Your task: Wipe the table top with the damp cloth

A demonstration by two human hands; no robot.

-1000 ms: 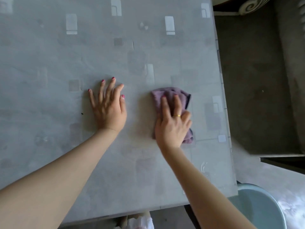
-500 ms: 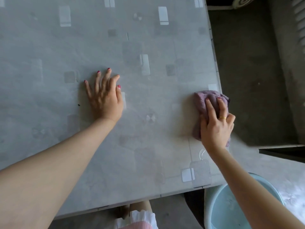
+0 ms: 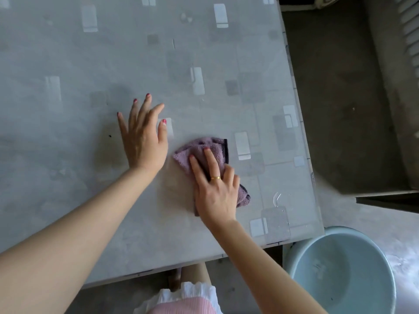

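**A:** ok so going left to right: the left hand (image 3: 144, 138) lies flat on the grey patterned glossy surface (image 3: 68, 53), fingers straight and spread, grip released, nothing in it.

**B:** and the cloth?

**A:** the crumpled mauve terry cloth (image 3: 205, 152) sits just beside that hand, toward the surface's right edge and nearer its front edge than the back. The right hand (image 3: 216, 192) presses down on it, two fingers stretched over the top, the others curled at its side. There's a gold ring (image 3: 215, 178) on one finger.

**B:** anything off the surface?

**A:** a round pale blue plastic basin (image 3: 340, 273) on the floor by the front right corner.
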